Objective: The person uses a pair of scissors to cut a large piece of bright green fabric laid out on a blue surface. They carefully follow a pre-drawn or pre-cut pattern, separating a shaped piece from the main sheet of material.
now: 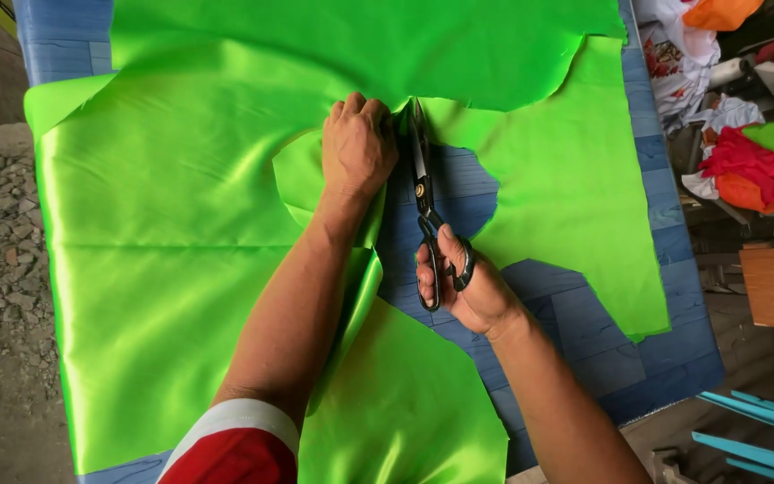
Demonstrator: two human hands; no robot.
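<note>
Scissors (425, 193) gripped in my right hand (468, 287) bite into green cloth (181, 233) on the blue table (584, 341); my left hand (356, 148) presses flat beside the blades, so slippery cloth could shift and spoil the cut.

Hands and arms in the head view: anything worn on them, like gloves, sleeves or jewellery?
Both hands, left hand and right hand, are bare, without gloves. No rings or watch show. The left arm has a short red sleeve with a white band at its edge; the right forearm is bare.
</note>
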